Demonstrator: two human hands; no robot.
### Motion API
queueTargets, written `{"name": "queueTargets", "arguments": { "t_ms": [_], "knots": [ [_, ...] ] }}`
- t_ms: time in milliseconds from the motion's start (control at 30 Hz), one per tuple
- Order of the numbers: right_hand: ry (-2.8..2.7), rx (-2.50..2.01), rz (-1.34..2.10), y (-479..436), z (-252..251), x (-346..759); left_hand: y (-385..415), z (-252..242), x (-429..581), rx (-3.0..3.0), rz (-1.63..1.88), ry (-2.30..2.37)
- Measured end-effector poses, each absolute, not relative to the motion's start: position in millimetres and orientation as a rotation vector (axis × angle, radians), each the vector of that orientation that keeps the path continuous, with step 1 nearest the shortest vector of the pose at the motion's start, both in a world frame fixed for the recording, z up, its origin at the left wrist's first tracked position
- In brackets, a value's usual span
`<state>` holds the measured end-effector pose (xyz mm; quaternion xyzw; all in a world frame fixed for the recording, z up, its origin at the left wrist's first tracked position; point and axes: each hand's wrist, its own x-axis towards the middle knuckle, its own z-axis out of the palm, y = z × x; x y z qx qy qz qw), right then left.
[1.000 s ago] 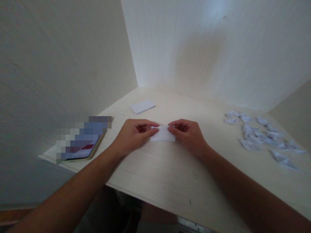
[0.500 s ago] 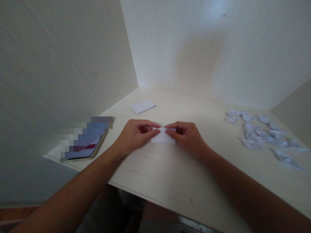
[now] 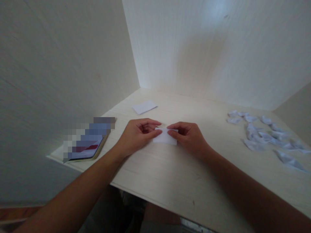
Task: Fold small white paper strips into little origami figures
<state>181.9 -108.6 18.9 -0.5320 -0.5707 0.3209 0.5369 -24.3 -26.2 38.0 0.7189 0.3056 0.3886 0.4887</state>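
A small white piece of paper (image 3: 165, 138) is held between my two hands, low over the middle of the table. My left hand (image 3: 139, 134) pinches its upper left part, thumb on the near face and fingers behind. On the upper right part, my right hand (image 3: 188, 134) grips it the same way, its thumb close to the left one. Whether the paper is folded into layers I cannot tell. Beyond my left hand, a flat white sheet of paper (image 3: 145, 107) lies on the table.
At the left edge of the pale table (image 3: 155, 181) lies a phone (image 3: 93, 142), its screen partly pixelated. Several folded white paper pieces (image 3: 255, 134) are grouped at the right, one (image 3: 290, 160) nearer to me. Pale walls (image 3: 165, 48) enclose the left and back.
The whole view has shifted slightly. My left fingertips have lifted a little from the paper's top edge, and the paper is tilted slightly. Both hands still hold it.
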Motion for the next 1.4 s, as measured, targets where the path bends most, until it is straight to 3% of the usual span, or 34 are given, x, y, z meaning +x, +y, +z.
{"name": "queueTargets", "arguments": {
  "t_ms": [767,1033,1400],
  "knots": [
    [-1.480,-1.251,0.585,-111,19,178,-28,38,-23,1.760,1.026,0.712],
    [-1.717,-1.249,0.292,-118,30,178,-40,35,-24,2.065,1.270,0.648],
    [-1.815,-1.069,-0.405,-127,41,176,-52,42,-31,2.303,1.486,0.459]
  ]
}}
